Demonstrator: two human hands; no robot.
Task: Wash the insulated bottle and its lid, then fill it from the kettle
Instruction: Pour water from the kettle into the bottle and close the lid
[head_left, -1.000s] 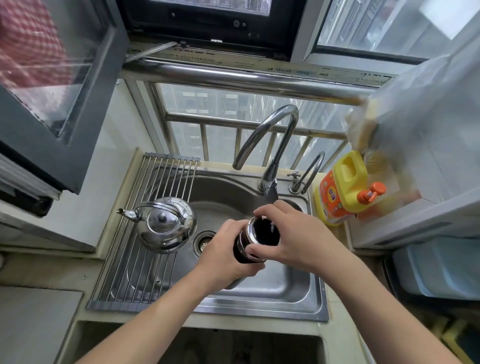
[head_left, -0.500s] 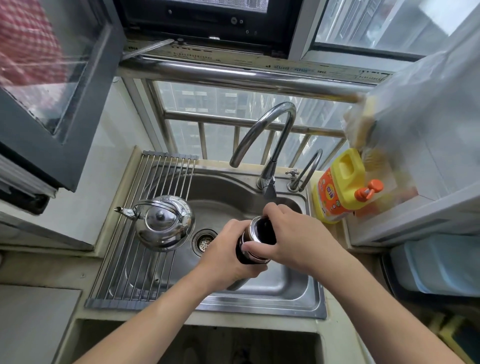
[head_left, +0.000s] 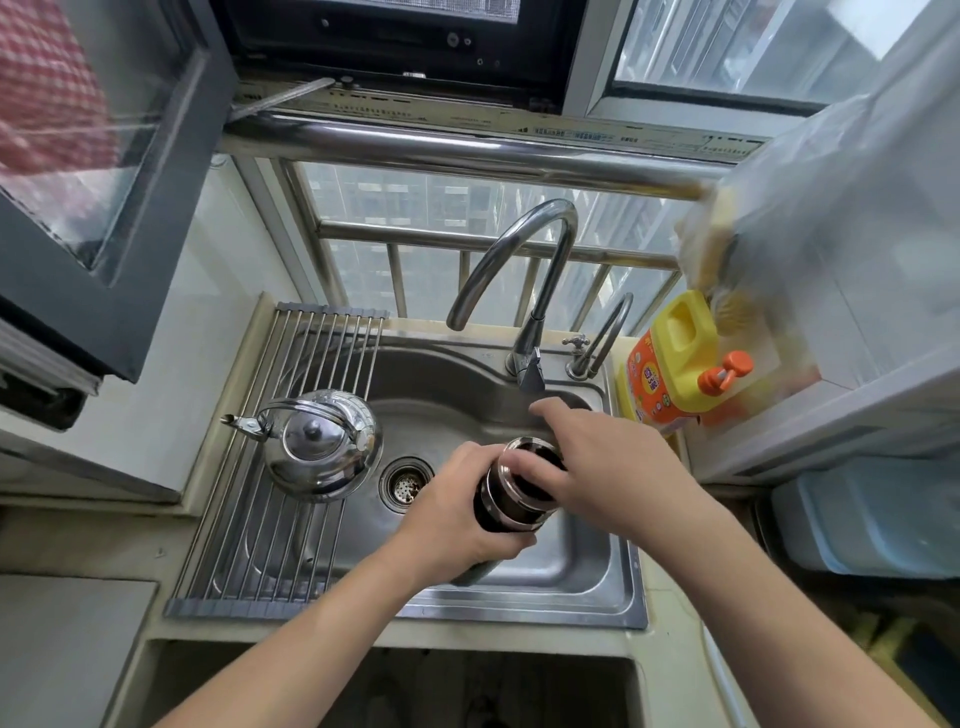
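**Insp. A:** Bottle posn?

**Insp. B:** Insulated bottle (head_left: 511, 499) is sitting above the sink (head_left: 576, 566) basin, just right of the drain (head_left: 406, 486). It is tilting, w/ the open mouth facing up twd the camera. Dark body, steel bands at the neck.

**A:** Left hand?

**B:** Left hand (head_left: 452, 514) is gripping the bottle body from the left. Fingers are wrapping round the barrel, clenched on it.

**A:** Right?

**B:** Right hand (head_left: 597, 467) is covering the mouth from the right. Thumb is lying across the rim and the other fingers are curving down the far side, so it is pinching the bottle top. Index fingertip is pointing twd the base of the tap (head_left: 519, 270). Contact w/ it: cannot tell.

**A:** Kettle?

**B:** Kettle (head_left: 322, 441), polished steel, lid on, is standing upright on the drying rack (head_left: 249, 519), which is spanning the sink's left part. Spout is pointing left. Kettle is sitting apart from the bottle, w/ the drain between them.

**A:** Other items?

**B:** Yellow detergent jug (head_left: 675, 364) w/ orange pump is standing at the sink's back-right corner. Worktop (head_left: 88, 540) is surrounding the sink.
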